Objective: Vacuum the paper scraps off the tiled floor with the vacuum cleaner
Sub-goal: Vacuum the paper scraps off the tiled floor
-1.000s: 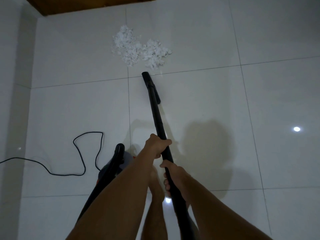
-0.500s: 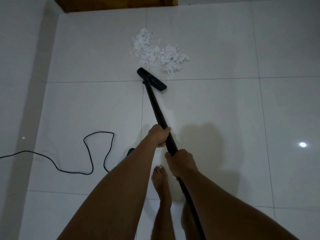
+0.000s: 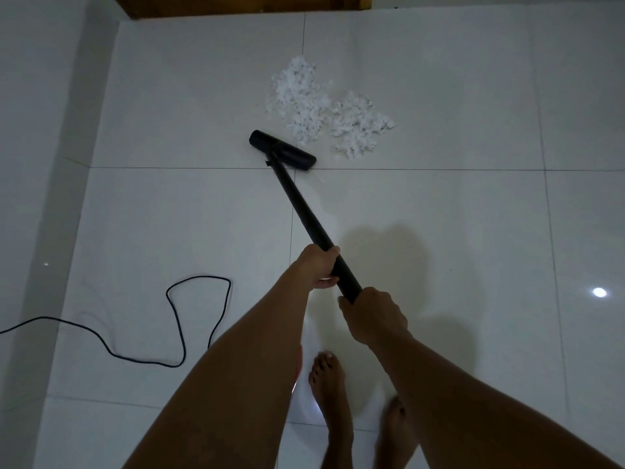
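Observation:
A heap of white paper scraps lies on the white tiled floor in two joined clumps. The black vacuum wand runs from my hands up to its flat floor head, which rests on the tile just below and left of the scraps, close to their near edge. My left hand grips the wand higher up. My right hand grips it lower down, near its end. The vacuum's body is hidden behind my arms.
A black power cord loops across the floor at the lower left. A white wall runs along the left side. A brown wooden edge borders the top. My two bare feet stand below my hands.
The floor head has turned broadside and moved up to the near edge of the scraps. The view has shifted forward and left, and the vacuum's body has passed out of sight.

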`<action>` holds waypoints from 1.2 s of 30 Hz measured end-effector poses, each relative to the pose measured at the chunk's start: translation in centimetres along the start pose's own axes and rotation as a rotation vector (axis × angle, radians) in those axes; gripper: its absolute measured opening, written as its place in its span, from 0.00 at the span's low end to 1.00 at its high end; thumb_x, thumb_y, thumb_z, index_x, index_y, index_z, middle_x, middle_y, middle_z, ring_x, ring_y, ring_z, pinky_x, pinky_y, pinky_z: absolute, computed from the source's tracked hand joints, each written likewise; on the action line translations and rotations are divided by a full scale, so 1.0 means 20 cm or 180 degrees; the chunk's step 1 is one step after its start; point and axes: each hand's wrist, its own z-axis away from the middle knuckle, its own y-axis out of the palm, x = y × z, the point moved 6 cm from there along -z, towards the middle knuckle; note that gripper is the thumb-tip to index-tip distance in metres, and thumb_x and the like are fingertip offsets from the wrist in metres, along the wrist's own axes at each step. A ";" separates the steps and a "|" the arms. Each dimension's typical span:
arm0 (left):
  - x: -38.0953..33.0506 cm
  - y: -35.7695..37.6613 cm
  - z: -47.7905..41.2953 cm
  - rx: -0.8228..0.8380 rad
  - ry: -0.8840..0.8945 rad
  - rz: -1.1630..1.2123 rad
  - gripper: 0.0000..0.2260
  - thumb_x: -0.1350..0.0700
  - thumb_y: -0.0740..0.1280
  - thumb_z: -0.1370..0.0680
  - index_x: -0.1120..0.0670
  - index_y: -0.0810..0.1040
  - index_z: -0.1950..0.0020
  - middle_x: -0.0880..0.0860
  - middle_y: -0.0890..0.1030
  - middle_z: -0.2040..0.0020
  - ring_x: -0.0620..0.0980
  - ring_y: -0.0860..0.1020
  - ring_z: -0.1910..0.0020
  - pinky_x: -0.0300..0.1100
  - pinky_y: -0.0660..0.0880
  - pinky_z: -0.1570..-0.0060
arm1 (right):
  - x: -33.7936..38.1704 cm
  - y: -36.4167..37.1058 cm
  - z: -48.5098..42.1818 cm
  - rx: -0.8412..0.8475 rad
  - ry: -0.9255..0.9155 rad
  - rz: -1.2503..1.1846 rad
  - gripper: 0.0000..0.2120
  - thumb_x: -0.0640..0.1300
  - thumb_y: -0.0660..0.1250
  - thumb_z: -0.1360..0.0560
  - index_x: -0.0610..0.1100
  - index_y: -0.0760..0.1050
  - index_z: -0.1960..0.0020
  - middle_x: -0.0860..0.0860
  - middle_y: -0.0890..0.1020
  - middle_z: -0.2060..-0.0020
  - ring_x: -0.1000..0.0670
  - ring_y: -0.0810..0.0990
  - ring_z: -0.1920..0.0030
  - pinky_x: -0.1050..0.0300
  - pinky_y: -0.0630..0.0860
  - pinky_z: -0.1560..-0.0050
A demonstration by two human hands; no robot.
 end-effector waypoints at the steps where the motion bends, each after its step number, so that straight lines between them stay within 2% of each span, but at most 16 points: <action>1: -0.01 0.01 -0.02 0.0021 0.0005 0.0004 0.16 0.52 0.64 0.17 0.61 0.72 0.35 0.56 0.77 0.54 0.48 0.79 0.59 0.44 0.83 0.56 | 0.00 0.00 -0.02 -0.0026 0.0011 0.0013 0.22 0.60 0.62 0.19 0.42 0.77 0.38 0.52 0.74 0.65 0.51 0.76 0.67 0.59 0.69 0.68; 5: -0.06 0.06 -0.06 0.0097 0.0003 0.0017 0.16 0.52 0.64 0.17 0.61 0.73 0.35 0.56 0.78 0.54 0.49 0.79 0.59 0.43 0.83 0.58 | -0.01 -0.02 -0.07 -0.0112 0.0055 -0.0003 0.22 0.60 0.62 0.19 0.43 0.77 0.38 0.52 0.75 0.62 0.48 0.77 0.63 0.57 0.71 0.63; 9: -0.09 0.09 -0.06 0.0169 -0.0047 0.0053 0.16 0.52 0.64 0.17 0.61 0.72 0.35 0.56 0.78 0.51 0.49 0.80 0.58 0.41 0.82 0.61 | -0.04 -0.06 -0.09 -0.0157 0.0088 0.0013 0.22 0.59 0.62 0.19 0.43 0.77 0.38 0.53 0.74 0.64 0.48 0.76 0.63 0.57 0.69 0.63; 13: -0.11 0.14 -0.08 0.0233 -0.0062 0.0149 0.15 0.52 0.64 0.17 0.61 0.73 0.35 0.57 0.78 0.50 0.49 0.79 0.57 0.40 0.82 0.65 | -0.05 -0.09 -0.11 -0.0276 0.0101 0.0101 0.22 0.60 0.62 0.19 0.42 0.76 0.39 0.51 0.75 0.60 0.48 0.76 0.62 0.56 0.71 0.61; 20: -0.11 0.20 -0.07 0.0361 -0.0127 0.0323 0.15 0.53 0.64 0.17 0.61 0.73 0.35 0.58 0.78 0.48 0.50 0.79 0.54 0.40 0.81 0.67 | -0.11 -0.11 -0.11 -0.0444 0.0050 0.0257 0.21 0.60 0.61 0.19 0.42 0.74 0.40 0.51 0.73 0.59 0.49 0.75 0.61 0.56 0.71 0.61; 26: -0.07 0.21 -0.06 0.0378 -0.0172 0.0369 0.15 0.53 0.63 0.17 0.61 0.73 0.35 0.57 0.78 0.50 0.50 0.79 0.55 0.39 0.81 0.67 | -0.13 -0.10 -0.09 -0.0402 0.0030 0.0358 0.21 0.60 0.61 0.19 0.42 0.74 0.41 0.51 0.73 0.59 0.46 0.83 0.53 0.55 0.70 0.61; 29: -0.05 0.21 -0.06 0.0382 -0.0189 0.0377 0.15 0.53 0.63 0.17 0.61 0.73 0.35 0.57 0.78 0.50 0.50 0.79 0.55 0.40 0.81 0.67 | -0.13 -0.10 -0.08 -0.0406 0.0004 0.0385 0.20 0.59 0.61 0.19 0.42 0.73 0.41 0.51 0.74 0.59 0.46 0.83 0.53 0.55 0.71 0.61; 32: -0.06 0.23 -0.06 0.0421 -0.0151 0.0401 0.14 0.53 0.63 0.17 0.61 0.73 0.35 0.57 0.78 0.50 0.50 0.79 0.55 0.40 0.82 0.67 | -0.13 -0.12 -0.08 -0.0417 0.0018 0.0402 0.20 0.59 0.61 0.18 0.42 0.73 0.40 0.48 0.80 0.53 0.45 0.83 0.52 0.55 0.70 0.60; 36: -0.11 0.28 -0.07 0.0503 -0.0082 0.0438 0.13 0.53 0.63 0.17 0.61 0.73 0.37 0.57 0.78 0.50 0.50 0.79 0.55 0.39 0.81 0.67 | -0.15 -0.16 -0.12 -0.0532 0.0036 0.0410 0.20 0.59 0.61 0.19 0.42 0.73 0.40 0.48 0.81 0.52 0.44 0.83 0.52 0.55 0.70 0.60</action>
